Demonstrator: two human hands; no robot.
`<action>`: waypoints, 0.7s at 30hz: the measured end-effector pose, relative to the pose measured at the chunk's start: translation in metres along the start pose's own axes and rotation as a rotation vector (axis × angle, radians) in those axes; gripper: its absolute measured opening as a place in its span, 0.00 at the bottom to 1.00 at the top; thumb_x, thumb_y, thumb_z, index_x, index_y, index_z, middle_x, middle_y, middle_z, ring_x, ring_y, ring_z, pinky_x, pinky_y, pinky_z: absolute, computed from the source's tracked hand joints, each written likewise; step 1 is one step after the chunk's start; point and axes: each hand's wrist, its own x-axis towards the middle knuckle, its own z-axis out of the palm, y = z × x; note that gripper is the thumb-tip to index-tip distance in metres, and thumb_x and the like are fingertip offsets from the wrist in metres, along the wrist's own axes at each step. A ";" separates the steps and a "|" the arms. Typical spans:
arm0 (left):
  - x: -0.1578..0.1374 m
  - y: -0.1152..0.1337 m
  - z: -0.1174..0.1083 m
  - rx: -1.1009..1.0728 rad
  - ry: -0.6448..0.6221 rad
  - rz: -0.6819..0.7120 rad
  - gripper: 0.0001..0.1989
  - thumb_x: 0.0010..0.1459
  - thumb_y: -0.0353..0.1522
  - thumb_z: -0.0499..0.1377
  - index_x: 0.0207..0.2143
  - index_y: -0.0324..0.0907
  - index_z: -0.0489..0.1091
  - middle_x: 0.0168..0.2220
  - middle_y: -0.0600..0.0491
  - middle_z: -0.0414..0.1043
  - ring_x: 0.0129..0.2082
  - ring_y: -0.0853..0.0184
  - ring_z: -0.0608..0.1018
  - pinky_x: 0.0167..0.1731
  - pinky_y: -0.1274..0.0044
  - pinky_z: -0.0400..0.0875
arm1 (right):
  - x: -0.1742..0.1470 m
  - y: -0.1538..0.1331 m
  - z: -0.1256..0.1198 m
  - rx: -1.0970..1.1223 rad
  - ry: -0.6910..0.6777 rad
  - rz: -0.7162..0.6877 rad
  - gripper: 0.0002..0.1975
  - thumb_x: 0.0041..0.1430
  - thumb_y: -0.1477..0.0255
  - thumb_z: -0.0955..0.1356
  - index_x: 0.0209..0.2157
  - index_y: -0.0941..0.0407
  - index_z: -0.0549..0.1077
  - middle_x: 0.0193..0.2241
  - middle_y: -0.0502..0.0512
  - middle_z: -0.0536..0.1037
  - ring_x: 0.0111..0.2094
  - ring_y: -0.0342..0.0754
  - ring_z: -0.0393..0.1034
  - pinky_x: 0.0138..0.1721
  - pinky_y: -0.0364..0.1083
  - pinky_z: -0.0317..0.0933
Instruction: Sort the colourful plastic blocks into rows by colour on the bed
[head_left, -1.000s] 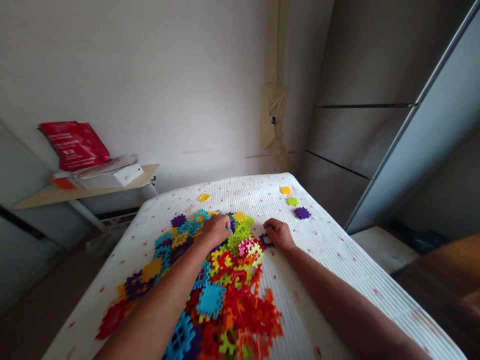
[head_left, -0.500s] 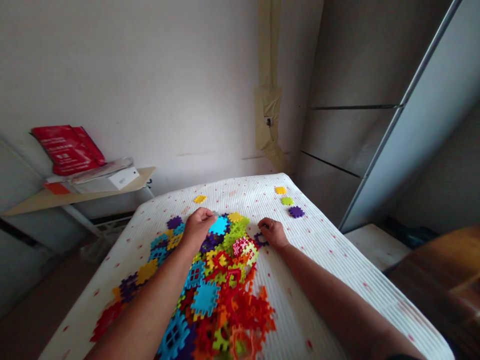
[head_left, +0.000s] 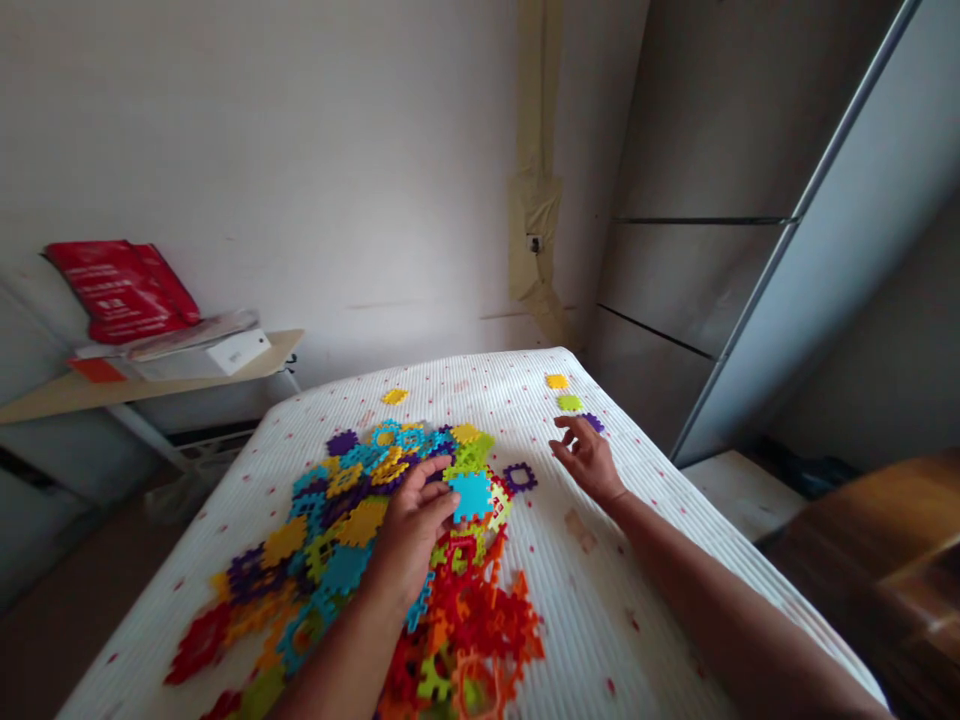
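Note:
Between the thumb and fingers of my left hand [head_left: 420, 505] is a light blue toothed interlocking tile [head_left: 472, 496], held above the heap. Below and around it spreads a pile of plastic interlocking tiles [head_left: 360, 524] in several colours, some solid and some frame-shaped. My right hand [head_left: 589, 458] hovers over the cloth with fingers apart and nothing in them. Just beyond its fingers lies a solid purple tile [head_left: 593, 422], partly hidden by the hand. A purple frame-shaped tile [head_left: 520, 478] lies between my hands, at the heap's right edge.
A yellow tile [head_left: 556, 381] and a lime green tile [head_left: 569, 402] lie at the far right of the white ribbed cloth [head_left: 480, 385]. Another yellow tile [head_left: 394, 397] sits farther left. A side shelf [head_left: 45, 396] carries red packages [head_left: 120, 290]. A wardrobe [head_left: 690, 270] stands right.
My left hand has come nearer and right, bringing the light blue tile off the heap. My right hand has moved right, away from the purple frame-shaped tile, and its fingers have spread.

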 end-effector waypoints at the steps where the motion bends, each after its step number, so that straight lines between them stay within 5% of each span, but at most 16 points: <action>1: 0.004 -0.003 0.003 -0.014 0.006 0.002 0.30 0.38 0.33 0.64 0.47 0.44 0.63 0.25 0.60 0.62 0.24 0.73 0.69 0.23 0.80 0.68 | -0.003 -0.010 -0.004 0.053 -0.057 -0.011 0.14 0.55 0.65 0.65 0.42 0.55 0.69 0.34 0.55 0.72 0.30 0.46 0.68 0.30 0.44 0.64; 8: 0.013 -0.021 0.025 0.047 0.026 0.047 0.33 0.39 0.34 0.63 0.51 0.43 0.59 0.24 0.60 0.64 0.24 0.71 0.70 0.25 0.78 0.69 | -0.019 -0.075 -0.004 0.038 -0.356 -0.387 0.29 0.47 0.62 0.71 0.51 0.52 0.65 0.48 0.61 0.70 0.48 0.55 0.65 0.45 0.53 0.62; 13: 0.011 -0.026 0.027 0.222 -0.034 0.131 0.32 0.45 0.33 0.60 0.54 0.42 0.57 0.23 0.58 0.68 0.22 0.72 0.70 0.23 0.81 0.64 | -0.027 -0.085 0.006 -0.077 -0.391 -0.431 0.25 0.52 0.71 0.68 0.53 0.53 0.64 0.48 0.61 0.71 0.46 0.54 0.65 0.46 0.53 0.62; 17: 0.008 -0.023 0.021 0.374 -0.071 0.231 0.32 0.49 0.36 0.59 0.56 0.43 0.53 0.32 0.54 0.73 0.29 0.69 0.75 0.31 0.77 0.70 | -0.024 -0.073 -0.002 -0.040 -0.402 -0.396 0.24 0.49 0.75 0.69 0.50 0.55 0.66 0.45 0.59 0.72 0.45 0.51 0.66 0.46 0.50 0.62; 21: -0.001 -0.008 -0.004 0.662 0.029 0.395 0.24 0.51 0.42 0.56 0.50 0.44 0.63 0.42 0.48 0.73 0.37 0.64 0.77 0.38 0.72 0.72 | -0.007 -0.021 -0.033 -0.174 -0.328 -0.246 0.23 0.43 0.82 0.69 0.45 0.57 0.70 0.42 0.58 0.74 0.44 0.51 0.68 0.46 0.50 0.62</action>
